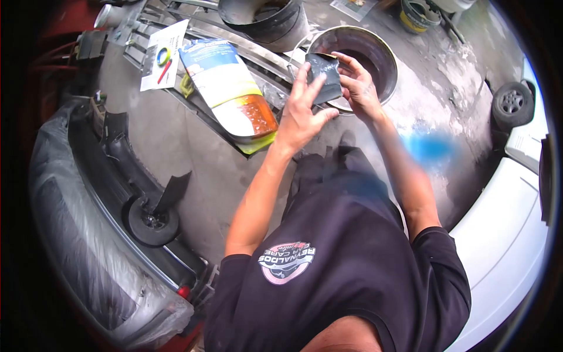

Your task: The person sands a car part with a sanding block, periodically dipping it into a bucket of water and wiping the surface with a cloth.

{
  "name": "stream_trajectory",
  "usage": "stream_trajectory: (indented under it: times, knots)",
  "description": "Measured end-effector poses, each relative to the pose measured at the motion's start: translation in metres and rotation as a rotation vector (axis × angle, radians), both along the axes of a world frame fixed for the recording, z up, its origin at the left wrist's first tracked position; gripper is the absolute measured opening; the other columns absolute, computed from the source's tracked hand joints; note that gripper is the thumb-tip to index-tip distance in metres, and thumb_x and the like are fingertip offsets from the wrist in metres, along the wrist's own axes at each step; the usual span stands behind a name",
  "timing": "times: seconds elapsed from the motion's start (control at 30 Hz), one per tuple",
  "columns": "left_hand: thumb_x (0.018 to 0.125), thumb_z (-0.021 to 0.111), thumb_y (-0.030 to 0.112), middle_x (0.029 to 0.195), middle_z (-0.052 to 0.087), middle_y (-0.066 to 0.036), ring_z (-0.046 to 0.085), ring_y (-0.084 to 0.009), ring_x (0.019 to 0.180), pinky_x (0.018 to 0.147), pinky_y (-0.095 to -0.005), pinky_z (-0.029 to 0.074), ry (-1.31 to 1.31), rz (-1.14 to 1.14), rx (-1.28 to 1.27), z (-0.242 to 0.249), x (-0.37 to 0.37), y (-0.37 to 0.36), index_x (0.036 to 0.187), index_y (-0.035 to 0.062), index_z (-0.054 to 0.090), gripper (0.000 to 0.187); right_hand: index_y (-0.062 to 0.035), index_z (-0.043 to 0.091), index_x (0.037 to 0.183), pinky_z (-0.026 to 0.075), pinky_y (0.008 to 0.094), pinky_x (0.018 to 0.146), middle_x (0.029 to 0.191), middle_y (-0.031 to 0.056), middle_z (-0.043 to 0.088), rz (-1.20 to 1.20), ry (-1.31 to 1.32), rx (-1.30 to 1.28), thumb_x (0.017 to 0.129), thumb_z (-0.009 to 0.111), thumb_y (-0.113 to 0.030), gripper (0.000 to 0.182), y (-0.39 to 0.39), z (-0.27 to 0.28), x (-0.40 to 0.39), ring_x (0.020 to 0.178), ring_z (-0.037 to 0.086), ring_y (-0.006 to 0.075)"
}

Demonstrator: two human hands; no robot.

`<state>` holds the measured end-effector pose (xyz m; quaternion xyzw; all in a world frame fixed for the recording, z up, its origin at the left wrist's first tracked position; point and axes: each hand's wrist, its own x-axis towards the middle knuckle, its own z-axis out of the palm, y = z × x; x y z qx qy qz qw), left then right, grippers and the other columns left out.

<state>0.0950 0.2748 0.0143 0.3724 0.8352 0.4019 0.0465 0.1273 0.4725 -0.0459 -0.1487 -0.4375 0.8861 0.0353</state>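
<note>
A dark grey sheet that looks like wet sandpaper (324, 79) is held up before my chest, with pale wet specks on its face. My right hand (360, 88) grips its right edge, fingers curled around the side. Spread fingers of my left hand (300, 114) lie against its left part, the thumb stretched away underneath. Behind the sheet stands a round bucket (384, 50) with dark contents. Left of my hands, a lamp-like part with an orange lens (258, 114), a white section and yellow edging rests on a metal rack (202, 17).
A black bucket (281, 32) stands at the back. White paper (153, 79) carries a tape roll (163, 56) and a red tool (165, 71). A plastic-wrapped bumper (88, 223) lies left; a white car body (498, 229) and a wheel (512, 104) are right.
</note>
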Motion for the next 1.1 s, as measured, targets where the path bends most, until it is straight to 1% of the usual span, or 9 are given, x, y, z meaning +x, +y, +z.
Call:
stream_trajectory:
  times: [0.27,0.4,0.53,0.57,0.67,0.73,0.8,0.93,1.1]
  knots:
    - [0.109,0.070,0.014,0.161,0.060,-0.027,0.059,-0.0374,0.150,0.122,-0.0409,0.046,-0.227,0.149,0.238,0.014,-0.009,-0.007,0.149,0.0021,0.068,0.042,-0.0011,0.056,0.156,0.060,0.0272,0.076,0.127,0.0044,0.070,0.250,-0.039,-0.168,0.109,0.067,-0.014,0.050,-0.016,-0.003,-0.014,0.098,0.068,0.0060]
    - [0.114,0.065,0.021,0.135,0.074,-0.016,0.070,-0.0218,0.124,0.109,-0.0363,0.053,-0.304,0.191,0.317,0.011,-0.011,-0.011,0.142,-0.0027,0.071,0.037,0.0045,0.045,0.164,0.060,0.0300,0.075,0.123,0.0067,0.071,0.356,-0.066,-0.053,0.108,0.069,-0.024,0.067,-0.029,0.016,-0.011,0.091,0.070,0.0102]
    - [0.117,0.060,0.025,0.093,0.074,-0.004,0.068,-0.0156,0.077,0.072,-0.0337,0.056,-0.533,0.402,0.502,0.001,-0.015,-0.005,0.117,0.0023,0.076,0.028,0.0128,0.034,0.167,0.061,0.0329,0.075,0.116,0.0105,0.071,0.421,-0.105,0.027,0.104,0.069,-0.022,0.079,-0.022,-0.010,-0.016,0.084,0.072,0.0161]
    - [0.119,0.057,0.028,0.082,0.065,0.005,0.056,-0.0070,0.065,0.059,-0.0296,0.049,-0.536,0.470,0.604,0.008,-0.018,0.000,0.116,0.0036,0.074,0.029,0.0099,0.038,0.167,0.061,0.0344,0.075,0.107,0.0099,0.071,0.361,-0.182,0.074,0.099,0.064,-0.014,0.077,-0.022,0.020,-0.010,0.083,0.072,0.0184]
    - [0.118,0.054,0.022,0.094,0.071,-0.001,0.062,-0.0096,0.079,0.069,-0.0303,0.053,-0.364,0.571,0.433,-0.001,-0.038,-0.021,0.129,-0.0001,0.069,0.028,0.0018,0.051,0.164,0.059,0.0325,0.078,0.115,0.0131,0.074,0.278,-0.085,0.551,0.087,0.065,-0.010,0.079,-0.006,0.001,0.000,0.086,0.074,0.0174]
    - [0.116,0.053,0.016,0.105,0.075,-0.006,0.068,-0.0142,0.094,0.083,-0.0338,0.056,-0.328,0.518,0.523,0.001,-0.047,-0.019,0.136,-0.0016,0.067,0.030,0.0002,0.053,0.162,0.054,0.0389,0.110,0.140,0.0198,0.072,0.087,0.152,0.866,0.088,0.065,-0.009,0.076,-0.005,0.028,0.019,0.127,0.073,0.0263]
    - [0.114,0.053,0.012,0.119,0.075,-0.010,0.069,-0.0176,0.111,0.097,-0.0361,0.056,-0.341,0.474,0.381,0.001,-0.048,-0.025,0.145,-0.0032,0.061,0.036,-0.0012,0.056,0.158,0.046,0.0434,0.122,0.152,0.0232,0.066,0.049,0.301,0.950,0.086,0.065,0.000,0.073,-0.005,0.060,0.026,0.147,0.061,0.0324]
    - [0.112,0.053,0.009,0.138,0.068,-0.011,0.065,-0.0170,0.125,0.109,-0.0324,0.052,-0.565,0.238,0.587,0.010,-0.031,-0.017,0.153,-0.0025,0.054,0.043,-0.0076,0.060,0.155,0.048,0.0489,0.123,0.160,0.0221,0.058,0.043,0.575,1.188,0.086,0.070,0.007,0.070,-0.004,0.084,0.020,0.147,0.056,0.0449]
    - [0.104,0.047,0.002,0.134,0.071,-0.011,0.066,-0.0160,0.125,0.110,-0.0315,0.051,-0.624,0.168,0.518,0.048,-0.013,-0.010,0.152,-0.0040,0.056,0.049,-0.0109,0.062,0.154,0.052,0.0493,0.119,0.159,0.0201,0.058,0.058,0.607,1.260,0.087,0.077,0.002,0.069,-0.006,0.072,0.016,0.145,0.059,0.0421]
